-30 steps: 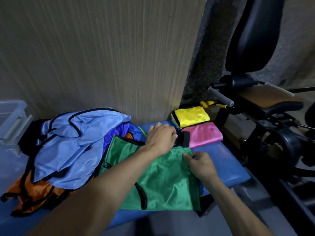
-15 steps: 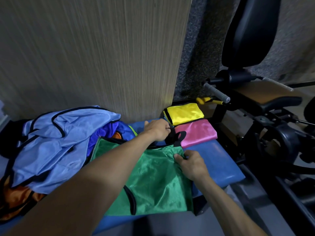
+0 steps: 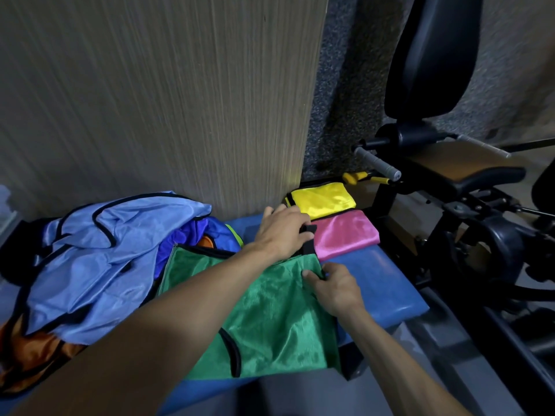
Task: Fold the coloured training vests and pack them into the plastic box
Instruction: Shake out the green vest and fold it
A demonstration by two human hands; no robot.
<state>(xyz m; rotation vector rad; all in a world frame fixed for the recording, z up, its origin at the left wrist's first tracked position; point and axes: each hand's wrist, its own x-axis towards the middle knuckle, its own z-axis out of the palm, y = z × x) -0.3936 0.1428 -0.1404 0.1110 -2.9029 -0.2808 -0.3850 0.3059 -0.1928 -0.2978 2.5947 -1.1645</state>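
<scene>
— Two vests are already folded: the yellow folded vest (image 3: 324,196) and the pink folded vest (image 3: 345,232) lie side by side at about one o'clock on the blue worktop (image 3: 387,283). So we judge we are on the third, the green vest (image 3: 270,319), spread flat in front of us at six o'clock.

— And our hands?

— Our left hand (image 3: 282,232) reaches across to the vest's far edge at twelve o'clock, fingers curled on the black trim (image 3: 309,238) there; the grip looks closed on that trim, though the fingertips are partly hidden. Our right hand (image 3: 336,283) pinches the green cloth at its far right corner, thumb on top.

— Which step, then?

— Squaring up the top edge before the fold, we think. Next we likely need to keep both grips on that edge and bring it over toward us so the halves meet evenly; the cloth is thin and slippery-looking, so it may slide on the padded worktop.

— What is left?

— Plenty. A heap at nine o'clock, with the light blue vest (image 3: 99,253) on top and the orange vest (image 3: 33,352) beneath, waits unfolded. We cannot make out the plastic box clearly; only a pale sliver shows at the far left edge.
</scene>
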